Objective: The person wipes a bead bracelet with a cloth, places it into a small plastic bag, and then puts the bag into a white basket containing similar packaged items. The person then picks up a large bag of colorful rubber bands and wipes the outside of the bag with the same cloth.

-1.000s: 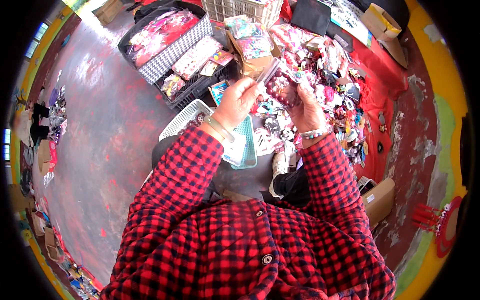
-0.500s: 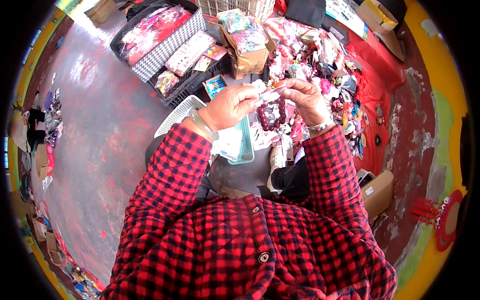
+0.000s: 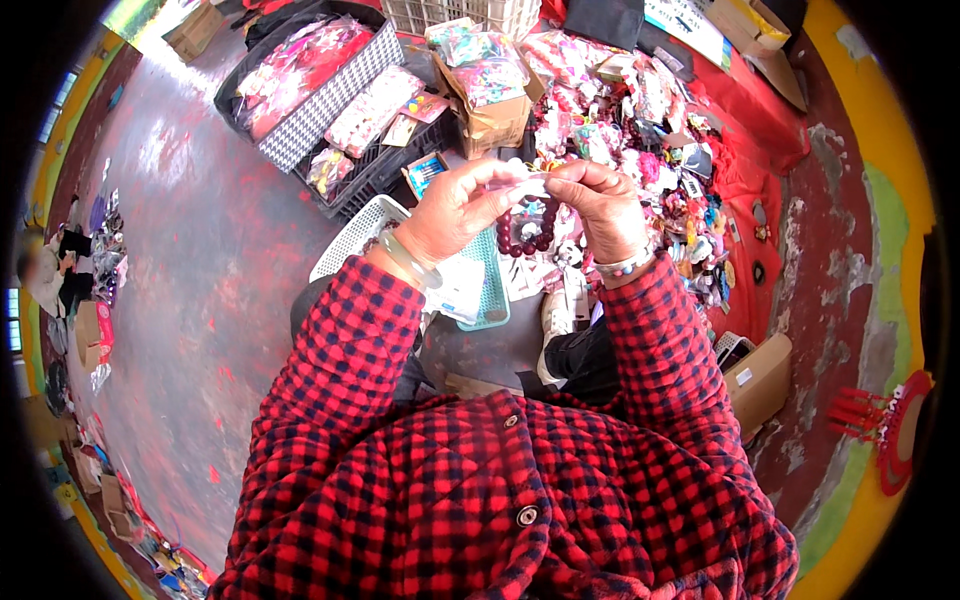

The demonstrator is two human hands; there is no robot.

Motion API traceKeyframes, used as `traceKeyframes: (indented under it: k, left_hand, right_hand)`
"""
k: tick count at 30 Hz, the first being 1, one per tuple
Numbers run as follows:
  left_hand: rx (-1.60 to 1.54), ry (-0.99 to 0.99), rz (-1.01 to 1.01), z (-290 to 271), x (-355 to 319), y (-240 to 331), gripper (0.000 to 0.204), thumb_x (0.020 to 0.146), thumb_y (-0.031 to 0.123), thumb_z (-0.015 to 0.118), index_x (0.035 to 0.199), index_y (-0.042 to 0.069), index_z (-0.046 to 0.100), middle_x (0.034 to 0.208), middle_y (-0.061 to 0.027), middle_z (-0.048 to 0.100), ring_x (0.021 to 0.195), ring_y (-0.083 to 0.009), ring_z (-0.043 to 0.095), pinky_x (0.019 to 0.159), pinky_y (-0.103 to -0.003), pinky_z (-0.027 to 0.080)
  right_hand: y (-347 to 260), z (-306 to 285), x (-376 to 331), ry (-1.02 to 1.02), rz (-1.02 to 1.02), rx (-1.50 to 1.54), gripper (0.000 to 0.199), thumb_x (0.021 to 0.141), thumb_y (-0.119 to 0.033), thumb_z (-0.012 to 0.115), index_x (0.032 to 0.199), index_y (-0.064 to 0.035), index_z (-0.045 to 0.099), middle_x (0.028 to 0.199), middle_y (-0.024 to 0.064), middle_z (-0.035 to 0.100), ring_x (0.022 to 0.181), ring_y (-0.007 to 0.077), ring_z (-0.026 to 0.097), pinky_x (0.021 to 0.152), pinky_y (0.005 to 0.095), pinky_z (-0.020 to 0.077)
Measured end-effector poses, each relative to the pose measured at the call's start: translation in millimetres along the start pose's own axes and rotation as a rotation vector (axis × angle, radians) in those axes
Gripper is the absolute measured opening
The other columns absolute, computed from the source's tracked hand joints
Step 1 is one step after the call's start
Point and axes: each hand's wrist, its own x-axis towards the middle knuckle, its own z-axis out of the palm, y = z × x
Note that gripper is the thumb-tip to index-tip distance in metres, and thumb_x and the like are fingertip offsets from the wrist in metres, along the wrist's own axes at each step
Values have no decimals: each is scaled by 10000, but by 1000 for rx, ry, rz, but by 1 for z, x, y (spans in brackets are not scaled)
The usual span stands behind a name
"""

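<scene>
In front of me, a loop of dark red beads, a bracelet (image 3: 523, 247), hangs between my two hands. Above it a whitish, see-through plastic strip (image 3: 527, 186) stretches from one set of fingertips to the other. My left hand (image 3: 455, 210) pinches the strip's left end between thumb and fingers. Pressed together at its right end are the thumb and forefinger of my right hand (image 3: 605, 208). How the beads join the strip is hidden by the fingers. Below my left hand stand a pale green plastic basket (image 3: 490, 300) and a white perforated basket (image 3: 345, 235).
A heap of small packaged trinkets (image 3: 650, 170) spreads over red cloth on the right. Beyond my hands stands a cardboard box (image 3: 492, 125) of bagged goods, beside a black crate (image 3: 365, 180) and a houndstooth-patterned bin (image 3: 320, 105). An open carton (image 3: 757, 380) sits near my right elbow.
My hands have shifted slightly left with the strip and bracelet. The strip now lies more level, and the bead loop hangs more midway between the hands.
</scene>
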Motion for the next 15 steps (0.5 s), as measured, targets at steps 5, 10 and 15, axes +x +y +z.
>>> traceKeyframes:
  k: [5, 10, 15]
  left_hand:
    - [0, 79, -76, 0, -1, -1, 169, 845, 111, 601, 949, -21, 623, 854, -40, 632, 776, -64, 560, 679, -208, 451]
    - [42, 94, -64, 0, -3, -3, 146, 821, 80, 612, 918, -23, 647, 823, -48, 642, 743, -74, 569, 658, -205, 447]
    - [30, 174, -212, 3, -2, -2, 167, 801, 81, 624, 922, -31, 651, 828, -61, 649, 754, -89, 582, 672, -215, 454]
  right_hand:
    - [-1, 1, 1, -28, -42, -78, 60, 770, -19, 646, 827, 1, 648, 784, 30, 639, 733, 84, 568, 694, 220, 442]
    - [-4, 6, 0, -99, -11, -205, 66, 773, -25, 643, 813, 26, 651, 797, 41, 621, 718, 94, 567, 653, 225, 450]
    - [2, 11, -1, -33, -206, -438, 62, 746, -22, 645, 782, 28, 654, 747, 60, 601, 662, 108, 556, 614, 231, 439]
